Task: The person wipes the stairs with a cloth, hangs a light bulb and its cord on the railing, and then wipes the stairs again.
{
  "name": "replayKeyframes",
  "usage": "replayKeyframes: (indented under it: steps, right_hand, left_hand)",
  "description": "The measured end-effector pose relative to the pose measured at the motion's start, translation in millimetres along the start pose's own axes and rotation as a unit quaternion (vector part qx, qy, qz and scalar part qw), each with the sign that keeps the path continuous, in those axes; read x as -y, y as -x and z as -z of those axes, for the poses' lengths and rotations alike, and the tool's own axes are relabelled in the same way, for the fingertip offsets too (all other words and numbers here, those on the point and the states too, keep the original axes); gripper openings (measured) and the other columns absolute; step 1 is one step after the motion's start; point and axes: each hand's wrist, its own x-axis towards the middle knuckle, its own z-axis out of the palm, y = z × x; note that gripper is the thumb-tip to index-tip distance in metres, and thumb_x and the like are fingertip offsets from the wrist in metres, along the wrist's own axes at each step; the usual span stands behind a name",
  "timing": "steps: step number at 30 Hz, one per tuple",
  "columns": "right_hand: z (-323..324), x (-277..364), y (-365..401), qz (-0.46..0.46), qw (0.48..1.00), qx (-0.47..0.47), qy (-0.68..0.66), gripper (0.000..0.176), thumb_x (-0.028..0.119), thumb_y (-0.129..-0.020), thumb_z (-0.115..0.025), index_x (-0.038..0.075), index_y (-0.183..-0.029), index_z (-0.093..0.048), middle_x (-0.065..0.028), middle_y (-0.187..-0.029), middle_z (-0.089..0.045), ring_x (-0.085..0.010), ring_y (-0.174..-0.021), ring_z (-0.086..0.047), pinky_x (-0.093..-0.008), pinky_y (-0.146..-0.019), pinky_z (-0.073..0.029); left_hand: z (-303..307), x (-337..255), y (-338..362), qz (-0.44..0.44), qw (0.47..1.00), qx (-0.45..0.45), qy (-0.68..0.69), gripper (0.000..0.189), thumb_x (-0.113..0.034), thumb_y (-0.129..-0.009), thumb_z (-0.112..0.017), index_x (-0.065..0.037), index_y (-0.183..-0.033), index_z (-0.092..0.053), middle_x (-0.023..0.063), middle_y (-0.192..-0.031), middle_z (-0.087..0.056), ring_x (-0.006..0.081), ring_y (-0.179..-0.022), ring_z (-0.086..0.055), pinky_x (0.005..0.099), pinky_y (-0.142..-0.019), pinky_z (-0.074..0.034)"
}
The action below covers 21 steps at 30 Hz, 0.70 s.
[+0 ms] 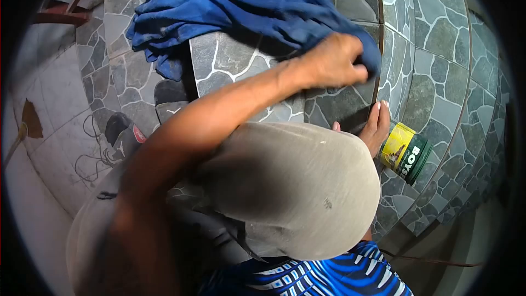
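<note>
My left hand (334, 61) reaches across from the lower left and is closed on a corner of a blue cloth (241, 0), pressing it onto a grey stone-pattern tile (230, 60). The rest of the cloth lies bunched over the tile's far edge. My right hand (377, 126) comes out from behind my bent knee in beige trousers (296, 186), its fingers flat against the tile's right near edge. A green and yellow can (406, 154) lies on its side just right of that hand.
The floor all around has the same stone-pattern tiling (438, 77). To the left are a dark shoe (121, 131), loose thin wires (87, 156) on pale floor, and a red metal bar (60, 17) at the upper left.
</note>
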Motion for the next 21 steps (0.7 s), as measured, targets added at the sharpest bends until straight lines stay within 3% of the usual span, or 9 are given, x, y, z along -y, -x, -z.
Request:
replayKeyframes:
  steps: [1, 9, 11, 12, 15, 16, 17, 19, 21]
  right_hand:
    - [1.3, 1.2, 0.2, -0.007, 1.000, 0.006, 0.001, 0.088, 0.018, -0.071, -0.075, -0.009, -0.141, -0.029, -0.0311, -0.140, -0.033, -0.0473, -0.130, -0.034, -0.0526, -0.107, -0.029]
    - [4.2, -3.3, 0.9, 0.005, 1.000, 0.013, 0.002, 0.086, 0.019, -0.070, -0.074, -0.012, -0.138, -0.031, -0.0338, -0.138, -0.033, -0.0483, -0.129, -0.035, -0.0543, -0.106, -0.029]
    - [1.8, -4.7, 0.8, 0.010, 1.000, 0.003, 0.008, 0.086, 0.019, -0.070, -0.074, -0.012, -0.138, -0.031, -0.0340, -0.138, -0.033, -0.0484, -0.128, -0.035, -0.0547, -0.105, -0.029]
    - [2.4, -4.2, 0.1, 0.011, 1.000, 0.001, 0.001, 0.086, 0.021, -0.070, -0.074, -0.011, -0.138, -0.032, -0.0342, -0.138, -0.034, -0.0484, -0.128, -0.036, -0.0552, -0.105, -0.030]
    - [0.1, -8.6, 1.2, 0.035, 0.999, -0.011, 0.002, 0.086, 0.021, -0.069, -0.074, -0.012, -0.137, -0.032, -0.0343, -0.138, -0.034, -0.0486, -0.128, -0.036, -0.0548, -0.105, -0.030]
    - [0.2, -8.8, 3.9, 0.034, 0.999, -0.007, 0.002, 0.086, 0.021, -0.069, -0.074, -0.011, -0.137, -0.032, -0.0344, -0.138, -0.034, -0.0487, -0.128, -0.035, -0.0549, -0.105, -0.030]
    - [-0.6, -8.3, 5.2, 0.029, 1.000, -0.003, 0.002, 0.086, 0.021, -0.069, -0.075, -0.011, -0.137, -0.032, -0.0345, -0.138, -0.034, -0.0487, -0.129, -0.035, -0.0549, -0.105, -0.029]
    - [-0.2, -9.4, 4.8, 0.021, 1.000, -0.002, 0.009, 0.087, 0.021, -0.069, -0.075, -0.011, -0.138, -0.032, -0.0347, -0.138, -0.034, -0.0489, -0.129, -0.035, -0.0549, -0.106, -0.029]
    - [0.3, -6.3, 1.9, 0.015, 1.000, 0.000, 0.014, 0.087, 0.020, -0.069, -0.075, -0.011, -0.138, -0.032, -0.0349, -0.138, -0.034, -0.0490, -0.129, -0.035, -0.0548, -0.106, -0.029]
  left_hand:
    - [-7.9, -6.0, 3.0, -0.055, 0.998, 0.012, -0.015, 0.035, -0.025, -0.068, -0.070, 0.008, -0.067, -0.057, 0.0259, -0.065, -0.058, 0.0308, -0.061, -0.060, 0.0424, -0.063, -0.048]
    - [2.2, 9.1, 0.2, 0.100, 0.994, 0.003, 0.036, 0.022, -0.017, -0.072, -0.066, 0.005, -0.077, -0.065, 0.0155, -0.064, -0.063, 0.0194, -0.058, -0.059, 0.0346, -0.058, -0.049]
    - [-5.7, 6.7, 6.8, -0.016, 0.994, 0.051, 0.096, 0.031, -0.021, -0.067, -0.067, 0.009, -0.069, -0.061, 0.0265, -0.061, -0.058, 0.0287, -0.054, -0.062, 0.0399, -0.055, -0.049]
    - [-5.1, 7.8, 9.0, -0.001, 0.996, 0.092, 0.011, 0.032, -0.022, -0.066, -0.068, 0.009, -0.071, -0.062, 0.0257, -0.063, -0.060, 0.0276, -0.054, -0.061, 0.0389, -0.055, -0.049]
    - [-0.6, 15.9, -6.4, 0.008, 0.997, 0.063, 0.033, 0.032, -0.022, -0.067, -0.068, 0.009, -0.070, -0.062, 0.0233, -0.060, -0.060, 0.0250, -0.052, -0.060, 0.0379, -0.054, -0.049]
    - [0.2, 7.9, -9.3, 0.000, 0.989, -0.017, 0.144, 0.031, -0.021, -0.067, -0.068, 0.010, -0.069, -0.063, 0.0207, -0.056, -0.059, 0.0207, -0.051, -0.058, 0.0369, -0.052, -0.049]
    - [9.8, 4.8, -15.4, 0.128, 0.992, 0.002, 0.020, 0.023, -0.018, -0.074, -0.069, 0.005, -0.078, -0.067, 0.0067, -0.064, -0.065, 0.0080, -0.064, -0.060, 0.0305, -0.056, -0.048]
    - [15.1, -7.4, -12.0, 0.113, 0.992, 0.055, 0.024, 0.024, -0.018, -0.074, -0.068, 0.006, -0.076, -0.066, 0.0126, -0.065, -0.065, 0.0142, -0.062, -0.061, 0.0330, -0.057, -0.049]
    - [-8.6, 3.3, 0.8, -0.075, 0.988, 0.123, 0.049, 0.027, -0.018, -0.071, -0.069, 0.008, -0.072, -0.064, 0.0199, -0.063, -0.063, 0.0234, -0.057, -0.061, 0.0369, -0.056, -0.049]
